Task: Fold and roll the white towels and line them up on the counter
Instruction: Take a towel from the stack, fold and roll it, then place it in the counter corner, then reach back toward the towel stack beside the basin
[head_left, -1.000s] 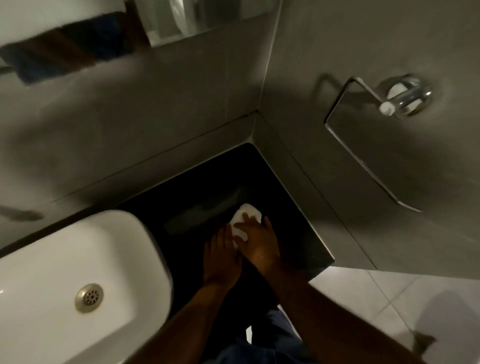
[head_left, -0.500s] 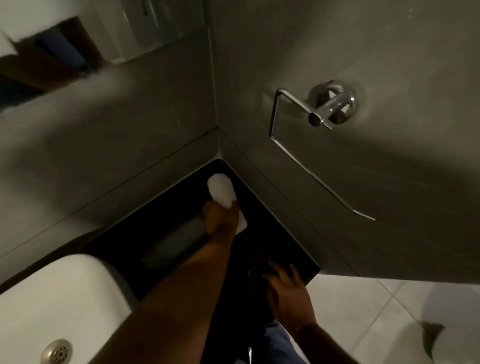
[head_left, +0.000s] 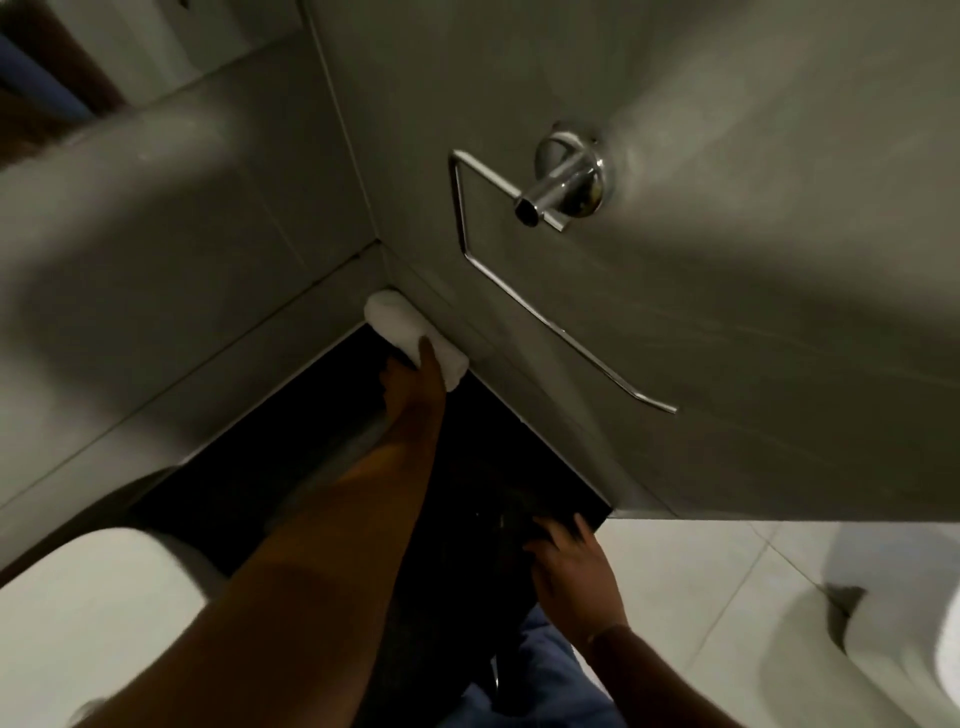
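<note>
A rolled white towel (head_left: 400, 325) lies on the black counter (head_left: 270, 457), pushed into the far corner where the two grey walls meet, lengthwise along the right wall. My left hand (head_left: 413, 387) reaches across the counter and rests on the roll's near end, fingers over it. My right hand (head_left: 569, 569) lies flat on the counter's front right edge, fingers spread, holding nothing. No other towel shows.
A white basin (head_left: 88, 613) takes up the counter's left part. A chrome towel ring (head_left: 550, 228) sticks out of the right wall above the counter. Pale floor tiles (head_left: 717, 587) and a white toilet (head_left: 904, 660) lie at the lower right.
My left hand has pushed the rolled towel from the middle of the counter back into the far corner against the wall. My right hand let go of it and dropped to the counter's front edge.
</note>
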